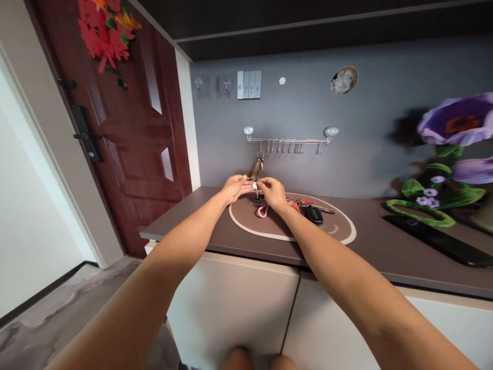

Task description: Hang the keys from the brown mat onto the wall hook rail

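Observation:
My left hand (234, 187) and my right hand (272, 192) meet over the left end of an oval brown mat (339, 231) on the counter. Both pinch a small key ring with a silver key (255, 185) held between their fingertips, a little above the mat. Just under the hands lie a pink loop (262, 210) and more keys. A black car key fob (315, 214) and other keys (304, 204) rest on the mat to the right of my right hand.
A chrome hook rail (288, 140) hangs on the grey wall, with a brown tag (257, 165) hanging from it. A red-brown door (127, 123) stands at left. Purple artificial flowers (458, 128) and a dark tray (439, 239) occupy the counter's right end.

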`<action>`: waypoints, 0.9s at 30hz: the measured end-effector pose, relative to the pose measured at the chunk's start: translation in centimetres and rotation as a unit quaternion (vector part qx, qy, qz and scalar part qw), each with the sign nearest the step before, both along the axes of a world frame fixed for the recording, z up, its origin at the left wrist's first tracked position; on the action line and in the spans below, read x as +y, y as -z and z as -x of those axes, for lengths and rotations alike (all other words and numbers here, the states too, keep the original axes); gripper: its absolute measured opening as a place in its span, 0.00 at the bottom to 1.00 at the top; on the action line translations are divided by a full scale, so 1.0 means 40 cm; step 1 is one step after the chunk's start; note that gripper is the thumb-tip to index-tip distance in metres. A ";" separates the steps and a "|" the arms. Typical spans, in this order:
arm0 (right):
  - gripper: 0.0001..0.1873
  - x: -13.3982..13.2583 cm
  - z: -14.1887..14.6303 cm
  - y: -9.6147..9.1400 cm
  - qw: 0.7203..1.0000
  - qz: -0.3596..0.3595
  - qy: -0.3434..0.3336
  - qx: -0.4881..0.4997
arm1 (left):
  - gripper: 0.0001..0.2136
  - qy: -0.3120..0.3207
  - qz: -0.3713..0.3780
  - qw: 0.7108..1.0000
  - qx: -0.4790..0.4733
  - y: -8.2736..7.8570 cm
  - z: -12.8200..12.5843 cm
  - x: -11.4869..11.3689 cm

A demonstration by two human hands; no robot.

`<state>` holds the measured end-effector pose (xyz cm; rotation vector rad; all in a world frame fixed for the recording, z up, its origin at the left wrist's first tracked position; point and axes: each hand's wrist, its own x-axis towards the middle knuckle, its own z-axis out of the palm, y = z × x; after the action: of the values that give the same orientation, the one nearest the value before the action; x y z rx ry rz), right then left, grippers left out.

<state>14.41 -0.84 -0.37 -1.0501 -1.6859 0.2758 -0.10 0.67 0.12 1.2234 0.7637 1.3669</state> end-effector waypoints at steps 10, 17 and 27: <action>0.12 0.013 -0.012 0.003 0.994 0.017 -0.010 0.109 | 0.06 -0.007 0.010 0.994 0.107 0.008 -0.005 -0.013; 0.12 0.016 -0.021 0.008 0.991 0.011 -0.021 0.134 | 0.04 0.021 -0.031 0.978 0.207 0.025 -0.017 -0.012; 0.12 0.023 -0.018 0.013 0.986 0.023 -0.031 0.160 | 0.07 -0.070 -0.218 0.892 0.390 0.039 -0.027 -0.016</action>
<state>15.14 0.10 -0.90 -0.9333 -1.4292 0.4992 0.97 0.04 -1.44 2.1733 1.1419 1.1719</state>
